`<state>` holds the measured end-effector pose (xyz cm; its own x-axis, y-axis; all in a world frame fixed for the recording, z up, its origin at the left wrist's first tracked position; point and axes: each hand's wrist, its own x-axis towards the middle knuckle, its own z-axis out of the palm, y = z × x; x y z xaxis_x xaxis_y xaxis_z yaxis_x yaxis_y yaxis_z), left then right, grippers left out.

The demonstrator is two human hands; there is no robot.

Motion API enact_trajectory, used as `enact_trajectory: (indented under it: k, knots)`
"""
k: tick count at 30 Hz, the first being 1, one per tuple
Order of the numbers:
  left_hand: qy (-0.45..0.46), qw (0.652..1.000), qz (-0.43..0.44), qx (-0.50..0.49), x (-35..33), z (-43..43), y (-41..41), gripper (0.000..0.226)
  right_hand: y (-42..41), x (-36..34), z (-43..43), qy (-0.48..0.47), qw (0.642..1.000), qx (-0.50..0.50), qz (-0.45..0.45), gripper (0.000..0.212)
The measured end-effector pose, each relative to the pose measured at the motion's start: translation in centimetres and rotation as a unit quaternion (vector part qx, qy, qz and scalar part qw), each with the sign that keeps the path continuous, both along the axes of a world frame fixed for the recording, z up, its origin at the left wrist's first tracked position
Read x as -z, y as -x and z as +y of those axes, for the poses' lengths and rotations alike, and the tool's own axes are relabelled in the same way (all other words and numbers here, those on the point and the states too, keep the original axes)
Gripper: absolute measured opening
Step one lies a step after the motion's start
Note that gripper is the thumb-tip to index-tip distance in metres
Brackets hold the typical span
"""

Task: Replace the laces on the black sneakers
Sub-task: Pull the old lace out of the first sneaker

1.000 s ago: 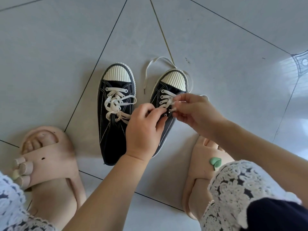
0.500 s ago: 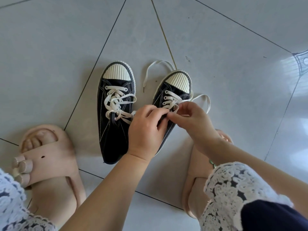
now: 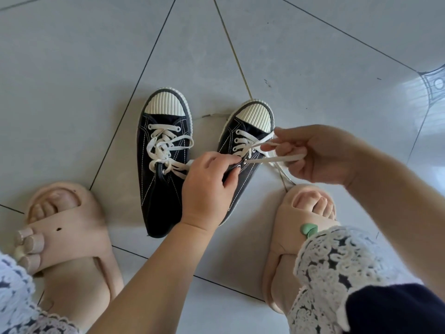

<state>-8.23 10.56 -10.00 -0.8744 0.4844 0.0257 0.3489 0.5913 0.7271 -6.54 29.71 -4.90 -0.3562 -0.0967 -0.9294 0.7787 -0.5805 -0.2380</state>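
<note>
Two black sneakers with cream ribbed toe caps stand side by side on the tiled floor. The left sneaker (image 3: 161, 169) is fully laced with a white lace tied loosely. The right sneaker (image 3: 243, 150) is partly laced. My left hand (image 3: 207, 189) grips the right sneaker's upper edge beside its eyelets. My right hand (image 3: 317, 155) pinches the white lace (image 3: 272, 160), drawn out sideways from an eyelet. More of the lace trails down to the floor beneath that hand.
My two feet in beige slides flank the sneakers: left slide (image 3: 62, 237), right slide (image 3: 296, 237) with a green charm. White lace trim (image 3: 337, 266) of my clothing hangs at the lower right. Grey floor tiles (image 3: 96, 68) stretch beyond the toes.
My right hand has pulled away to the right, drawing the lace out through the eyelet. The lace loop that lay beyond the right toe cap has shrunk. My left hand keeps hold of the sneaker.
</note>
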Motion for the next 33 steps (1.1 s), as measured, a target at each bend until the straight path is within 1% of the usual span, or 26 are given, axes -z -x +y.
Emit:
enact_trajectory:
  k: [1,2,3,4,5,7,11,13,15,17,19,20,21,22,23,24,25,27,28,29,30,31,32,33]
  knots:
    - [-0.001,1.0,-0.001,-0.001,0.0,0.0,0.0,0.013,-0.1,0.0,0.6,-0.06,0.997,-0.039,0.023,0.015]
    - [-0.001,1.0,-0.001,-0.002,0.0,0.0,0.0,0.013,-0.4,0.3,0.7,-0.165,0.98,-0.094,0.05,0.012]
    - [-0.001,1.0,-0.002,-0.001,0.1,0.0,0.0,0.014,-0.9,0.7,0.4,-0.286,0.942,-0.156,0.076,0.013]
    - [-0.001,1.0,-0.002,0.0,0.1,0.0,0.0,0.015,-1.3,1.1,-0.3,-0.375,0.901,-0.192,0.103,0.017]
    - [-0.002,1.0,-0.002,0.001,0.1,0.0,0.0,0.015,-1.8,1.6,-1.3,-0.418,0.873,-0.216,0.13,0.02]
    - [-0.005,1.0,-0.002,0.0,0.1,0.0,0.0,0.016,-2.7,2.5,-3.3,-0.449,0.847,-0.237,0.159,0.025]
    - [-0.005,1.0,-0.001,-0.002,0.2,0.0,0.0,0.017,-3.3,3.8,-5.3,-0.52,0.8,-0.27,0.13,0.021]
    - [-0.004,1.0,-0.002,0.0,0.2,0.0,0.0,0.018,-3.0,4.1,-5.8,-0.534,0.786,-0.283,0.128,0.019]
    - [-0.004,1.0,-0.002,0.002,0.2,0.0,0.0,0.018,-2.7,4.3,-6.0,-0.524,0.791,-0.287,0.134,0.024]
    - [-0.003,1.0,0.0,0.001,0.2,0.0,0.0,0.016,-2.6,3.9,-5.2,-0.495,0.818,-0.264,0.127,0.022]
    - [0.0,1.0,0.003,0.0,0.3,0.0,0.0,0.015,-2.8,3.1,-3.1,-0.48,0.844,-0.215,0.1,0.021]
    - [0.002,1.0,0.003,-0.002,0.3,0.0,0.0,0.014,-2.8,2.5,-1.7,-0.488,0.851,-0.176,0.081,0.019]
    - [0.004,1.0,0.003,-0.004,0.3,0.0,0.0,0.014,-2.9,1.9,-0.3,-0.502,0.852,-0.133,0.063,0.016]
    - [0.005,1.0,0.003,-0.005,0.3,0.0,0.1,0.014,-2.9,1.4,0.9,-0.523,0.845,-0.099,0.048,0.013]
    - [0.005,1.0,0.002,-0.005,0.3,0.0,0.1,0.014,-3.0,1.1,1.8,-0.543,0.835,-0.083,0.037,0.009]
    - [0.005,1.0,0.001,-0.004,0.3,0.0,0.1,0.014,-3.2,1.1,2.1,-0.557,0.825,-0.091,0.032,0.005]
    - [0.004,1.0,0.0,-0.004,0.3,0.0,0.0,0.014,-3.3,1.3,2.0,-0.566,0.813,-0.133,0.03,0.012]
    - [0.001,1.0,0.0,-0.005,0.2,0.1,0.1,0.014,-3.5,1.9,0.6,-0.579,0.769,-0.268,0.046,0.036]
    - [0.001,1.0,0.0,-0.005,0.3,0.1,0.1,0.014,-3.6,2.0,-0.4,-0.583,0.747,-0.31,0.075,0.05]
    - [0.002,1.0,-0.001,-0.003,0.3,0.1,0.1,0.014,-3.5,1.9,-1.5,-0.592,0.728,-0.327,0.113,0.06]
    - [0.004,1.0,-0.002,-0.002,0.3,0.1,0.1,0.014,-3.5,1.7,-2.5,-0.611,0.703,-0.33,0.152,0.063]
    - [0.005,1.0,-0.002,-0.001,0.4,0.1,0.1,0.014,-3.4,1.7,-3.4,-0.637,0.673,-0.33,0.183,0.062]
    - [0.004,1.0,-0.003,0.0,0.4,0.0,0.1,0.014,-3.3,1.6,-4.2,-0.662,0.642,-0.325,0.207,0.057]
    - [0.001,1.0,-0.003,0.001,0.4,0.0,0.1,0.014,-3.2,1.6,-4.8,-0.678,0.621,-0.322,0.225,0.05]
